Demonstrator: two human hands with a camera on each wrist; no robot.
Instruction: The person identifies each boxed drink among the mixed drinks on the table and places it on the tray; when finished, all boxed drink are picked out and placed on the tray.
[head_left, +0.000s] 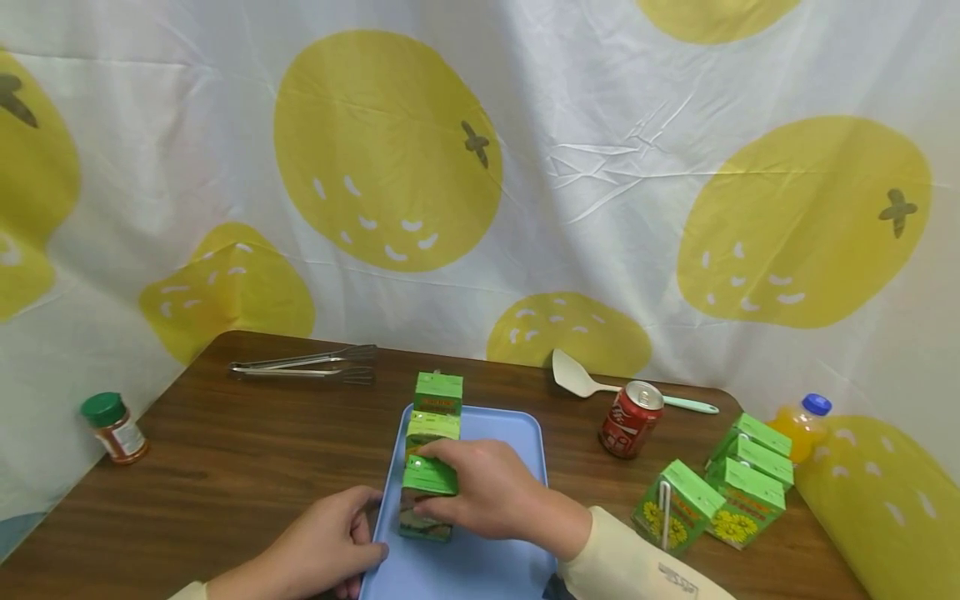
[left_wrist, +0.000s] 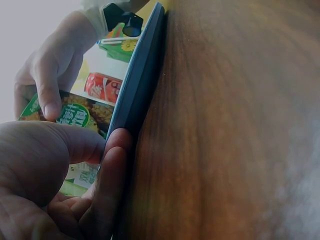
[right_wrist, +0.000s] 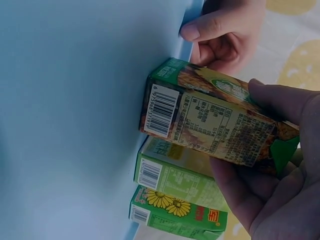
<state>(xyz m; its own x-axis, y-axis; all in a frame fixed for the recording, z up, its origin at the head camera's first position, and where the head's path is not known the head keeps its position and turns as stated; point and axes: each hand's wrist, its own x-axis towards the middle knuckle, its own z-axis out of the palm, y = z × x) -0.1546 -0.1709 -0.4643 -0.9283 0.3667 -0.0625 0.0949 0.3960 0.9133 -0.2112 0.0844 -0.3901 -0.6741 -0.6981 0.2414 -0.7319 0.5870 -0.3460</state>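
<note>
Brown worktop (head_left: pixel 247 450), blue tray (head_left: pixel 517 442), green cartons.
Our right hand (head_left: pixel 487 492) fingers clasp the nearest upright carton (head_left: pixel 427 496); left hand (head_left: pixel 322 550) fingers pinch the tray's edge.

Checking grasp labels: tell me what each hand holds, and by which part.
The right hand holds the nearest drink carton by its top end, standing on the blue tray. The left hand holds the tray's left edge.
</note>
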